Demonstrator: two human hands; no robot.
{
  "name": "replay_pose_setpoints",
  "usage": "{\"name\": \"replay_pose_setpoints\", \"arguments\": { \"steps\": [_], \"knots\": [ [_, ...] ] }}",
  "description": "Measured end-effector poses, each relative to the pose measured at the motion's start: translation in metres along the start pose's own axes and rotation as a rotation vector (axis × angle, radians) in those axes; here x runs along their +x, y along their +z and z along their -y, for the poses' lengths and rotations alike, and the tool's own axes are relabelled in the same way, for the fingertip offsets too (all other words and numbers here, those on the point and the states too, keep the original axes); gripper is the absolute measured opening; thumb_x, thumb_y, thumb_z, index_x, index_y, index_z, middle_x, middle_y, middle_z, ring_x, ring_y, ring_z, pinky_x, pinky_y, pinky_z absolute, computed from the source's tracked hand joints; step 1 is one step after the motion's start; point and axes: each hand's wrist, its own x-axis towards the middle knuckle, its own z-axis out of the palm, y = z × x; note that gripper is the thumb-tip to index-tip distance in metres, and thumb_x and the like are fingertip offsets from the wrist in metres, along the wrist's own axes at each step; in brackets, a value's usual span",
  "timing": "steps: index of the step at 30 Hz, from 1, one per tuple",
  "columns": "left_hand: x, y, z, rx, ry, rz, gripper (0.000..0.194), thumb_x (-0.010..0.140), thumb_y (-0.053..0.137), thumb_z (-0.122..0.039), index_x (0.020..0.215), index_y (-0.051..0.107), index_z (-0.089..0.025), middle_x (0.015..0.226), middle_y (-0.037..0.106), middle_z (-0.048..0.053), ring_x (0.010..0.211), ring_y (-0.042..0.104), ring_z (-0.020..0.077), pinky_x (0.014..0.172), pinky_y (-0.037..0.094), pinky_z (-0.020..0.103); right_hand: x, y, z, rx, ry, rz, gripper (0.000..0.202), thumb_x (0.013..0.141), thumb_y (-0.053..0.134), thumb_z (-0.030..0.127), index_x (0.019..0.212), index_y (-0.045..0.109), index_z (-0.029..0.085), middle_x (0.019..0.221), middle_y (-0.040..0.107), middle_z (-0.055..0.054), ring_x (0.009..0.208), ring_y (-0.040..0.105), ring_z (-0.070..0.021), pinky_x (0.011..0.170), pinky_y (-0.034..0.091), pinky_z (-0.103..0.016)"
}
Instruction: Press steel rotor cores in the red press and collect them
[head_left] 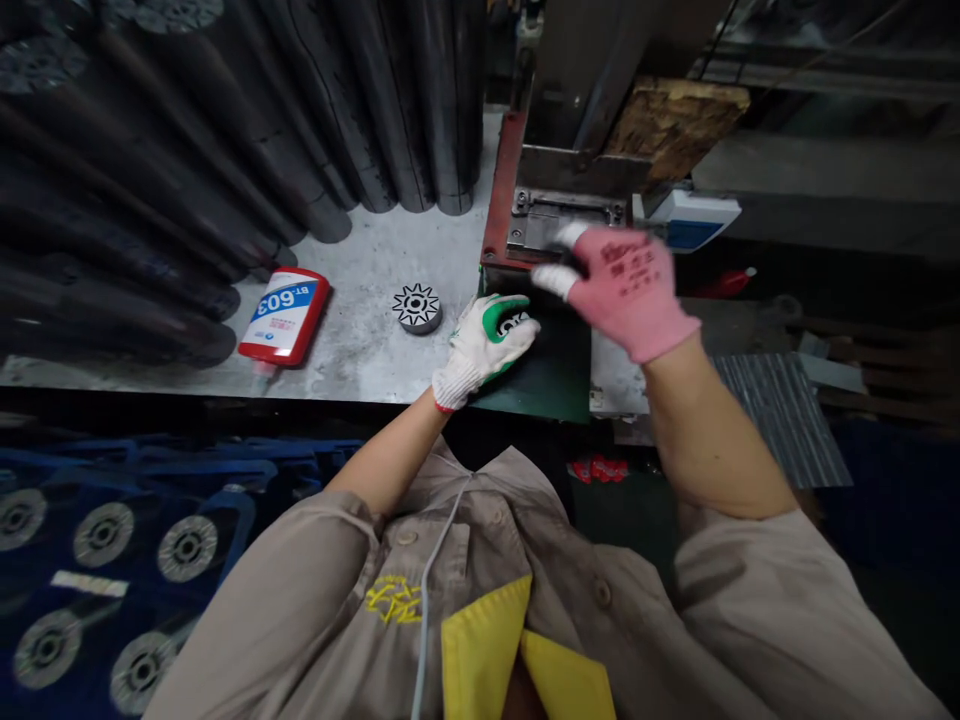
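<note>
My left hand (491, 342), in a white knitted glove with a green palm, is curled round a short slotted metal core (513, 322); its slotted end face shows between thumb and fingers. To its left, a similar round slotted core (417, 307) stands on the metal bench top. My right hand (619, 285), in a pink glove with white fingertips, hovers by the front of a machine's steel plate fixture (536, 230). Its thumb and forefinger are apart, with a dark gap and no part visible between them. The fingertips are smeared by motion.
A red bottle labelled 603 (285, 315) lies on the bench (360, 350). Tall dark cylindrical stacks (390, 110) stand behind it. Slotted cores (187, 548) sit in blue racks at lower left. A white-and-blue box (694, 220) and a striped metal stack (780, 415) are at right.
</note>
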Motion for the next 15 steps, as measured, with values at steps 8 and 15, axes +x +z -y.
{"name": "replay_pose_setpoints", "arguments": {
  "steps": [8, 15],
  "knots": [
    [-0.004, 0.006, -0.01, 0.106, -0.117, -0.018, 0.055, 0.09, 0.072, -0.05, 0.136, 0.068, -0.021, 0.136, 0.068, 0.012, 0.135, 0.059, 0.0317, 0.121, 0.044, 0.05, 0.025, 0.021, -0.025, 0.031, -0.062, -0.275, 0.061, 0.108, 0.039, 0.062, 0.118, 0.074, 0.013, 0.121, 0.069, -0.019, 0.117, 0.061, -0.0363, 0.096, 0.048, -0.051],
    [-0.008, 0.0, 0.003, 0.17, -0.031, 0.071, 0.087, 0.082, 0.074, -0.074, 0.149, 0.058, -0.022, 0.15, 0.061, 0.015, 0.141, 0.054, 0.0366, 0.123, 0.041, 0.052, -0.019, 0.052, -0.005, 0.121, -0.175, 0.101, 0.04, 0.108, 0.039, 0.027, 0.126, 0.073, 0.017, 0.127, 0.074, -0.014, 0.115, 0.066, -0.0279, 0.098, 0.047, -0.038]
  ]
}}
